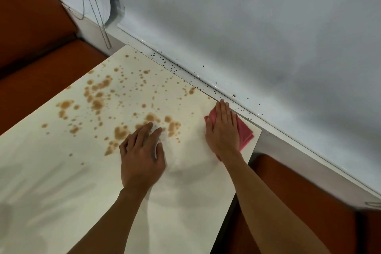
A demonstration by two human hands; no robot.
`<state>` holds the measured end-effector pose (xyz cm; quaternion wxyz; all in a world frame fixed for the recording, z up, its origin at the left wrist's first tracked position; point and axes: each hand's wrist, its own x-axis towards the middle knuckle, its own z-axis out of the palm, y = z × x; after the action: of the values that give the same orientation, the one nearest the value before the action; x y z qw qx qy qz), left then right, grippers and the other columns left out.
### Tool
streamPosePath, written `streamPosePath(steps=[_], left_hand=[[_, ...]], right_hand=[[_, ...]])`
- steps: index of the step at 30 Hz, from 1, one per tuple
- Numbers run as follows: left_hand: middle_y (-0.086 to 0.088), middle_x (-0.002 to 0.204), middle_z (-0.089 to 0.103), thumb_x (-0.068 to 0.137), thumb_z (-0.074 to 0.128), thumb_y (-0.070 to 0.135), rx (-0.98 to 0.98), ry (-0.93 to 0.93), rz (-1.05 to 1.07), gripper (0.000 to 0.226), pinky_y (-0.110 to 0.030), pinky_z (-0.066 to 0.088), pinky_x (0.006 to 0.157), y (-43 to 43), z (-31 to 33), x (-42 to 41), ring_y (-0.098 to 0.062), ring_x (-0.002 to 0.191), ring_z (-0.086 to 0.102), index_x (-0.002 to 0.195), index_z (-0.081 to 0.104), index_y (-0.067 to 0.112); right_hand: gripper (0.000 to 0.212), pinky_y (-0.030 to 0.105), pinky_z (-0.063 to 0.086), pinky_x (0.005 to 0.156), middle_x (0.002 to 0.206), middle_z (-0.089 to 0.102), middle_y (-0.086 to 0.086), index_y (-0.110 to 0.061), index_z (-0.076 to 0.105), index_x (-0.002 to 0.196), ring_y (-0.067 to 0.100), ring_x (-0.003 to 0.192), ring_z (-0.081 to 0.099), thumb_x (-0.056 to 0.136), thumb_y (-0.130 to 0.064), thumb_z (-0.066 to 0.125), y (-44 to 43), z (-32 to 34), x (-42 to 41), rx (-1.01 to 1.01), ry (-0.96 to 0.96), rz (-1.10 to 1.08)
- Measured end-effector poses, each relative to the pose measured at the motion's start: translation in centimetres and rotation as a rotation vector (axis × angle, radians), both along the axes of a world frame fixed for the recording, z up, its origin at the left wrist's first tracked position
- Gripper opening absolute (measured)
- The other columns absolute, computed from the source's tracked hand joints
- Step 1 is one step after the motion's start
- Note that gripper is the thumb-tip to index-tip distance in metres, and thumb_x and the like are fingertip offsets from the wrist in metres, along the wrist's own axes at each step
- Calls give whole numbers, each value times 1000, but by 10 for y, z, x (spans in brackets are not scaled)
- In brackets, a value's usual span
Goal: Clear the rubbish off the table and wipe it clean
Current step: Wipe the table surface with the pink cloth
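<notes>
A cream table (61,171) carries many brown splashes (97,97) across its far half. My right hand (223,130) lies flat on a pink cloth (245,134), pressing it onto the table's far right corner by the wall ledge. My left hand (142,156) rests on the tabletop with fingers spread, its fingertips over something pale and blurred at the edge of the brown splashes; I cannot tell what it is.
A white ledge (206,80) along the wall carries small dark specks. Orange seats stand at the left (41,64) and right (299,202) of the table. A blind with hanging cords (90,6) is at the back left.
</notes>
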<state>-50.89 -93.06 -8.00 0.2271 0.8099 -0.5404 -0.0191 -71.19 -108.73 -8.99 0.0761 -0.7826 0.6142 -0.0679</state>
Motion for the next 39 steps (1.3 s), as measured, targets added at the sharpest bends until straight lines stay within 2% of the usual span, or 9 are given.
streamPosePath(steps=[2,8,13,15,21,28,34,36,39], left_hand=[[7,155,52,94,66,26,5,-11,-9,46,-47,35,114,0,0,0,-20,142,47,140,63,32],[7,155,52,94,59,30,-1,0,-17,46,-48,36,113,1,1,0,-20,142,47,140,63,31],[7,155,52,94,61,29,-5,9,-16,45,-48,36,113,-1,0,1,-20,141,47,139,63,31],[8,155,52,94,60,29,-3,13,-13,45,-48,36,113,0,0,0,-20,141,47,139,63,31],[8,155,52,94,59,30,-8,1,-21,46,-47,36,112,0,0,1,-19,142,47,140,63,32],[9,155,51,95,61,30,5,18,-19,46,-46,34,114,0,-1,1,-19,142,46,140,62,32],[8,156,51,95,64,29,7,-4,-26,46,-46,36,113,0,-2,3,-19,142,47,141,62,32],[8,156,51,95,64,28,9,1,-17,46,-46,35,113,1,-3,3,-19,142,46,141,62,31],[8,155,52,95,66,26,-5,9,-21,46,-46,35,113,-1,-3,2,-19,142,47,140,63,31]], right_hand=[[67,39,-1,132,176,5,7,-7,11,167,18,163,-2,111,-43,20,-13,0,29,6,-10,-46],[63,34,1,132,176,3,-4,-17,12,168,7,161,-5,114,-45,28,26,7,-7,12,6,386],[69,38,0,132,177,4,1,-12,11,168,13,162,-3,111,-48,21,-9,2,10,0,-1,-30],[70,41,1,132,176,7,6,-7,14,167,18,163,1,109,-46,20,-20,1,37,-3,1,-50],[64,36,3,132,176,5,-2,-14,14,168,10,162,-4,114,-45,27,36,10,4,-10,28,422],[69,40,0,132,176,7,7,-7,14,167,17,163,0,110,-45,20,-27,5,39,-3,31,50],[62,40,8,133,176,5,-3,-15,16,168,9,162,-3,114,-41,31,39,13,6,17,36,531],[63,40,9,132,176,3,-6,-17,14,168,7,161,-4,114,-42,32,36,15,-20,16,30,488],[65,40,5,133,176,1,-3,-15,10,168,8,161,-6,112,-47,21,-3,10,-3,11,42,194]])
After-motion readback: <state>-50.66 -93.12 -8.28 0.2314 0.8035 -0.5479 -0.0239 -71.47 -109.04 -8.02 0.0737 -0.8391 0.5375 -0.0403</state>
